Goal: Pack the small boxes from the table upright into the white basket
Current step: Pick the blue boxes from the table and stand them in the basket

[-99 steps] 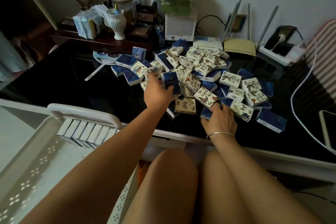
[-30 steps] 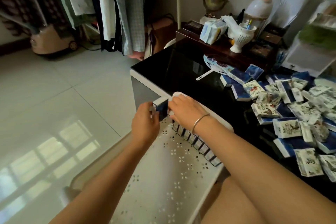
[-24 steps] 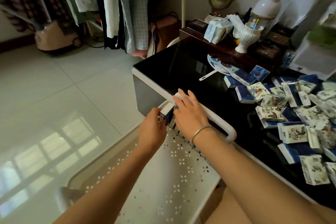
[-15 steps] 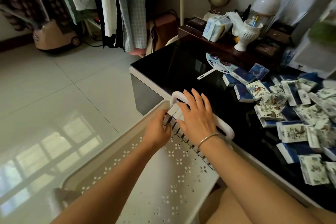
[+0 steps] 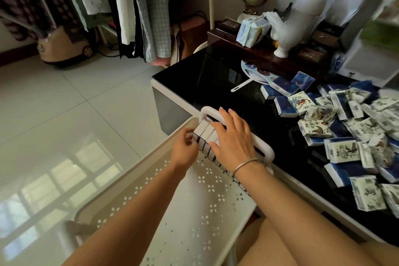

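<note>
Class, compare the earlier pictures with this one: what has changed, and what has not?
Both hands left the pile on the table. The left hand carried a box into the white basket and seats it at the row's end; the right hand now steadies the row. The loose pile stayed put.

Right hand (image 5: 232, 139) lies flat, fingers spread, beside the basket handle (image 5: 237, 124); left hand (image 5: 185, 150) pinches just left of it.
</note>
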Tool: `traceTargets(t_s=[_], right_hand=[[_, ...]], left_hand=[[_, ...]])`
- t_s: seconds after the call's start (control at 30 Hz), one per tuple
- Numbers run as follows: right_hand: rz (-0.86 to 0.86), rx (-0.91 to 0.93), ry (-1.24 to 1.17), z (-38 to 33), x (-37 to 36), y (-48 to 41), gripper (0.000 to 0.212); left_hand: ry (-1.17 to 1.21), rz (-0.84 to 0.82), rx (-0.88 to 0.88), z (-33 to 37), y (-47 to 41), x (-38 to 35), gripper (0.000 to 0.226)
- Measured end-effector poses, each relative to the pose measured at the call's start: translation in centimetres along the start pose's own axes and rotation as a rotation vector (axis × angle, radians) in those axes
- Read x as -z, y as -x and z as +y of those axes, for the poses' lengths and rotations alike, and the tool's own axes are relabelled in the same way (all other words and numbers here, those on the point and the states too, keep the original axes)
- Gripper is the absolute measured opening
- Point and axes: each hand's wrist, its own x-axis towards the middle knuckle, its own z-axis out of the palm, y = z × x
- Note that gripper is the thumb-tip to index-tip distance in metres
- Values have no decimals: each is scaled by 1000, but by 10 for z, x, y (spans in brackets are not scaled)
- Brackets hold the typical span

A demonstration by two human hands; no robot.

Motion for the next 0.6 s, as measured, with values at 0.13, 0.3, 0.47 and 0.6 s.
traceTargets(t_s=[0.13,0.3,0.47,0.6], right_hand=[[-25,22,9,1,3,1,55],[-47,11,0,0,4,1,54],[-29,-1,-45,0,8,6,54],[-26,-23,-121,6,17,16,48]], left_hand=[[40,-43,12,3,4,5,32],[-142,-94,-23,3,3,8,44],[-254,-65,-52,6,9,15,60],[-514,109,-147,9,22,18,50]])
